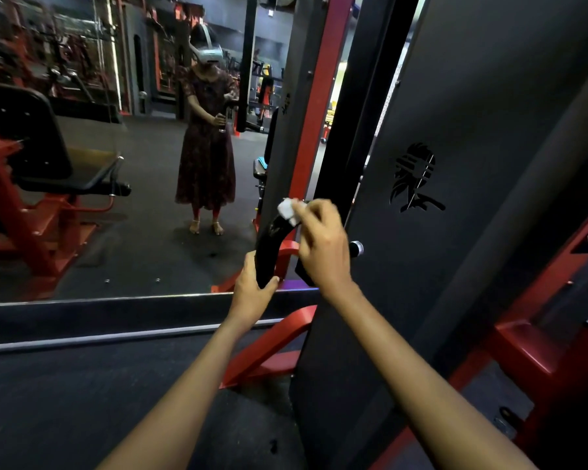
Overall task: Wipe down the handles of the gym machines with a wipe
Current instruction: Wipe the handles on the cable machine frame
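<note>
White, limp wipe (288, 210) is pinched by the right hand (323, 245); the stiff, glossy black handle (269, 247), probably slippery, is gripped low by the left hand (252, 293).

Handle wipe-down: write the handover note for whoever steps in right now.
Left hand: grips the lower end of the black curved handle, steadying it.
Right hand: pinches the white wipe at the handle's upper end, touching it or just off it; unclear which.
Place: the handle sits beside the dark machine panel, facing the wall mirror.
Done: cannot tell how much of this handle has been wiped.
Left: work the wipe down to the left hand's grip, then shift that hand and wipe there. Other machines' handles likely remain.
</note>
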Motion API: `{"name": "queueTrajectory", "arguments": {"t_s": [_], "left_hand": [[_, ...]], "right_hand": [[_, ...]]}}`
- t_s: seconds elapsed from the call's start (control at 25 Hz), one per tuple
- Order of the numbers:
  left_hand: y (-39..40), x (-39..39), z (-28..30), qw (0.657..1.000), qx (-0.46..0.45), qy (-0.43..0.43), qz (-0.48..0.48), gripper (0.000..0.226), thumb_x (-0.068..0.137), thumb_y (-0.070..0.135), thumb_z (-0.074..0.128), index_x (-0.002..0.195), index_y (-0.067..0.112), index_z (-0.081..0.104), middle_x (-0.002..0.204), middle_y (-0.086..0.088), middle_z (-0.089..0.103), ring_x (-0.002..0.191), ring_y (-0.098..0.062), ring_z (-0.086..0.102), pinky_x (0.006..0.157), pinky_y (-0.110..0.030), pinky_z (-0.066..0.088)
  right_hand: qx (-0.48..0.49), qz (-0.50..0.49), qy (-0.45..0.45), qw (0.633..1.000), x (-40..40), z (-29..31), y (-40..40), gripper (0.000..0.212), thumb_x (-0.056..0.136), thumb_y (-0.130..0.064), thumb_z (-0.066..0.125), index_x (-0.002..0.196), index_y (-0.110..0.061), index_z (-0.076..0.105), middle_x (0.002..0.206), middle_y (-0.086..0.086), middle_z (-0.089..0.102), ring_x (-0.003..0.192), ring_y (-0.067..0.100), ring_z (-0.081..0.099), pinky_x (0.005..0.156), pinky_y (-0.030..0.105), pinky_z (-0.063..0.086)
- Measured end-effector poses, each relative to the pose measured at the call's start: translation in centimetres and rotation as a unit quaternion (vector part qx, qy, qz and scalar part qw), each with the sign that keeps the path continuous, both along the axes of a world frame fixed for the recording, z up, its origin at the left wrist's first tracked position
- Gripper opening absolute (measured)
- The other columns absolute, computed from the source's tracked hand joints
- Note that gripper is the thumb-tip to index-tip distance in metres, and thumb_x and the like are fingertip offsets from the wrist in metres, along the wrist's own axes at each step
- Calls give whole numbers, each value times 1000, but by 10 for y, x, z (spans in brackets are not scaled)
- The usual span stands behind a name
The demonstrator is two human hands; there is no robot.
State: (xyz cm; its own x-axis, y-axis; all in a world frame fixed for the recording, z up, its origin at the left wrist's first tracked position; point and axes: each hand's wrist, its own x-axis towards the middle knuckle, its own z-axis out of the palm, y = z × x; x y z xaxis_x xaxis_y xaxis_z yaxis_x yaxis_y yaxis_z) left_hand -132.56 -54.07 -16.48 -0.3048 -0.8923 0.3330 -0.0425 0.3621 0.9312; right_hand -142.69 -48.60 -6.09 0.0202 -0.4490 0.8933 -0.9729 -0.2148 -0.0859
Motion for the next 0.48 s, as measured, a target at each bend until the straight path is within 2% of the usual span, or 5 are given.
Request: {"name": "queueTrajectory", "arguments": {"t_s": [0.08, 0.16, 0.2, 0.36, 0.48], "left_hand": [[1, 2, -4, 1000, 12, -11, -4, 44, 86, 3, 64, 123, 13, 43, 102, 3, 56, 95, -12, 54, 77, -19, 44], [1, 3, -10, 1000, 17, -18, 0, 44, 84, 2, 65, 122, 10, 44, 105, -2, 58, 98, -20, 57, 82, -32, 49], [2, 3, -13, 1000, 17, -20, 6, 45, 83, 0, 66, 122, 7, 44, 107, -5, 59, 100, -22, 58, 83, -33, 49], [11, 5, -17, 999, 49, -10, 0, 57, 86, -8, 60, 137, 4, 37, 113, -1, 52, 100, -10, 56, 76, -7, 40], [11, 8, -30, 996, 83, -21, -10, 47, 84, -7, 63, 127, 3, 45, 103, -5, 58, 92, -16, 56, 65, -4, 40]], "right_hand": [[8, -24, -21, 999, -6, 5, -5, 38, 81, 1, 42, 111, 2, 64, 89, 15, 54, 83, 24, 52, 63, 29, 47], [34, -6, 7, 999, 4, -13, -5, 40, 80, 0, 41, 115, 3, 61, 88, 16, 53, 79, 27, 52, 61, 33, 47], [48, 7, 35, 998, 10, -26, -3, 39, 81, -2, 43, 115, 4, 61, 87, 15, 54, 78, 27, 52, 58, 33, 47], [134, 4, 190, 972, 24, -66, 3, 32, 83, -11, 52, 112, -3, 63, 87, 9, 55, 78, 22, 48, 46, 33, 47], [105, 28, 144, 984, 24, -45, 6, 32, 78, -6, 53, 108, 2, 63, 85, 14, 55, 77, 26, 50, 46, 32, 47]]}}
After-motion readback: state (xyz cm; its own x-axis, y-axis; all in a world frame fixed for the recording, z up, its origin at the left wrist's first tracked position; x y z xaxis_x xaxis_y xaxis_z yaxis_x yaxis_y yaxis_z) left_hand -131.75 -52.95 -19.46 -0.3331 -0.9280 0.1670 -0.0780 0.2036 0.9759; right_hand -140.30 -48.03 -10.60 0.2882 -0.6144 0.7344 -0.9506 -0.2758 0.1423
